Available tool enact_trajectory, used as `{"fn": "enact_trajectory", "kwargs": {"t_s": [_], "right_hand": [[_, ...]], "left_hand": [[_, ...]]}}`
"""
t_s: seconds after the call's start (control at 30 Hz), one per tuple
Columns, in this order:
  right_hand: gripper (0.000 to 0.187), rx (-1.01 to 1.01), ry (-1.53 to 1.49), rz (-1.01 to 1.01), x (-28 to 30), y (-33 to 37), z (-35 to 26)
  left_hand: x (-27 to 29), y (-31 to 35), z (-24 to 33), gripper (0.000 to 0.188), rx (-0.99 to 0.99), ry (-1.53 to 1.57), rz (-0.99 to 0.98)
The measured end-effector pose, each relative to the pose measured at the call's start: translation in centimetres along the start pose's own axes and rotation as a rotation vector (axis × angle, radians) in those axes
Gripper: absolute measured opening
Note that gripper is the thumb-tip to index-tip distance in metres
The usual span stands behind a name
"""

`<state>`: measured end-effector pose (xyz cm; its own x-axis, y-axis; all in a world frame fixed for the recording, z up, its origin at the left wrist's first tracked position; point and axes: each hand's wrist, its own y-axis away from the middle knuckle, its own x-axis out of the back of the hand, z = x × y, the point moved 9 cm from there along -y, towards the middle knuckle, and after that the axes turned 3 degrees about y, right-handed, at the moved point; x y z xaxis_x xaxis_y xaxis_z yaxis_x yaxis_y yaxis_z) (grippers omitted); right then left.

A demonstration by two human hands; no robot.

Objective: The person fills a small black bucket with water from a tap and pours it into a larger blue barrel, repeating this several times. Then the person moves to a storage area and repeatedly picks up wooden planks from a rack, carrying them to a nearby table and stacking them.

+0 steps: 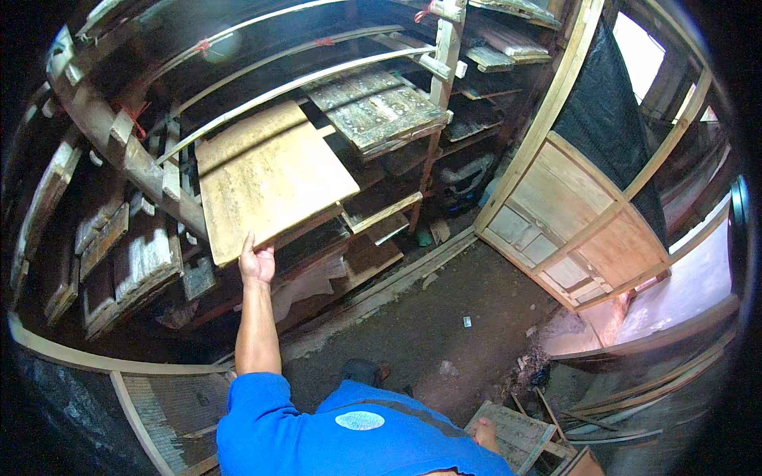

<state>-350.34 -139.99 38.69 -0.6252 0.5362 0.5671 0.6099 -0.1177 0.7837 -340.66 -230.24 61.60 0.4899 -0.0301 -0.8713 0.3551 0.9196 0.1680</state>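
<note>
My left hand (256, 262) reaches out and grips the near edge of a pale wooden board (274, 178), thumb on top and fingers curled at the edge. The board lies on a wooden rack, and a dark shadow stripe crosses its far part. Beside it on the right rests a stack of worn, whitish boards (377, 107). My right hand (484, 435) shows only in part beside my blue shirt, low in the view, near a small wooden table (520, 436). Its fingers are mostly hidden, and I see nothing in it.
Rack rails and posts (447, 67) rise around the boards, with more boards on lower levels. A wood-framed door with dark mesh (607, 119) stands at the right. A mesh-covered frame (175, 412) is at lower left. Loose strips (651, 397) lie at lower right on the dirt floor (413, 333).
</note>
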Motion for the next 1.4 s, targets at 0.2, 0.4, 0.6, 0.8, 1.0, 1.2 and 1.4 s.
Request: {"fn": "enact_trajectory", "kwargs": {"t_s": [0.2, 0.4, 0.6, 0.8, 1.0, 1.2, 1.4], "right_hand": [[0.031, 0.06, -0.431, 0.174, 1.3, -2.5, -0.3], [0.052, -0.006, -0.416, 0.06, 0.1, -1.2, 1.8], [0.055, -0.041, -0.31, 0.016, -0.8, 3.2, 3.0], [0.054, 0.191, -0.304, 0.065, -0.2, 5.9, -1.1], [0.052, 0.541, -0.08, 0.214, 5.1, 15.3, -12.7], [0.077, 1.088, 0.087, 0.588, 10.0, 33.4, -27.6], [0.069, 0.903, 0.53, 0.553, 5.6, 32.0, -35.2]], "left_hand": [[1.0, 9.7, 2.3, 0.034, 0.021, -0.061, 0.031], [0.2, 18.8, 6.7, 0.033, -0.015, -0.19, -0.039], [-0.7, 27.2, 14.7, 0.024, -0.166, -0.691, 0.175], [-7.0, 27.8, 12.4, 0.02, -0.251, -1.002, -0.143], [-12.0, 28.4, -1.7, 0.023, -0.136, -1.448, -0.689], [-13.5, 34.0, -17.4, 0.033, 0.021, -1.728, -1.346], [-12.3, 42.9, -26.8, 0.029, 0.127, -1.485, -2.071]]}}
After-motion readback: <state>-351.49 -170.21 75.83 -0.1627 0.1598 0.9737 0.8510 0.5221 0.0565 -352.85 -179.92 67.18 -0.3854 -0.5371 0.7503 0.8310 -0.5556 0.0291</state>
